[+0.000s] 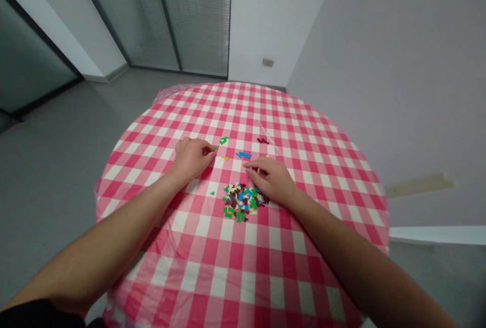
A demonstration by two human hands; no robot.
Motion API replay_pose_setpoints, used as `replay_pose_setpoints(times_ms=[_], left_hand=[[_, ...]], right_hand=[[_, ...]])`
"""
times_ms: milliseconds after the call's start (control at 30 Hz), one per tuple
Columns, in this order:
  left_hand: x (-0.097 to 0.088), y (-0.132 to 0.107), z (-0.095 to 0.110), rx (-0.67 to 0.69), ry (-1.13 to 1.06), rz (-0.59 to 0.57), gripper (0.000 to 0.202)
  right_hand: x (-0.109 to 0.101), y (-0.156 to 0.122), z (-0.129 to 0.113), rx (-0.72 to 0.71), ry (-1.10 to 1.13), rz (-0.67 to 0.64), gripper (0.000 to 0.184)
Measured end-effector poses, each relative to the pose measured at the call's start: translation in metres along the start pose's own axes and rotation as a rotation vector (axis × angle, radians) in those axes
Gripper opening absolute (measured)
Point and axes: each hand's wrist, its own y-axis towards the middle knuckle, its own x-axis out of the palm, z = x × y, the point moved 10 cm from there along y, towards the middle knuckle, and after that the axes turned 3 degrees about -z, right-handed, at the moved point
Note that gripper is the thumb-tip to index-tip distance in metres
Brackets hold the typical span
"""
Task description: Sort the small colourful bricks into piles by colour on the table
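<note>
A mixed pile of small coloured bricks lies on the round table with its red and white checked cloth. My right hand rests beside the pile's right edge, fingers together and pointing left, touching the cloth. My left hand lies further left, fingers curled, pinching a small green brick at its tips. Sorted little groups sit beyond the hands: green bricks, blue bricks, dark brown bricks and a tiny yellow piece. One stray green brick lies left of the pile.
The table's far edge faces a grey floor, glass partitions with blinds at the back left, and a white wall at the right. A wall socket sits low on the far wall.
</note>
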Motion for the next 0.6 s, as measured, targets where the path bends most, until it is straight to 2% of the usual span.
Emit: replay_pose_setpoints(times_ms=[333, 600], left_hand=[[0.015, 0.0, 0.011, 0.104, -0.019, -0.1, 0.032], [0.016, -0.001, 0.012, 0.146, -0.057, -0.086, 0.033]], right_hand=[[0.0, 0.0, 0.0, -0.008, 0.009, 0.007, 0.018], [0.001, 0.0, 0.001, 0.012, 0.007, -0.004, 0.018]])
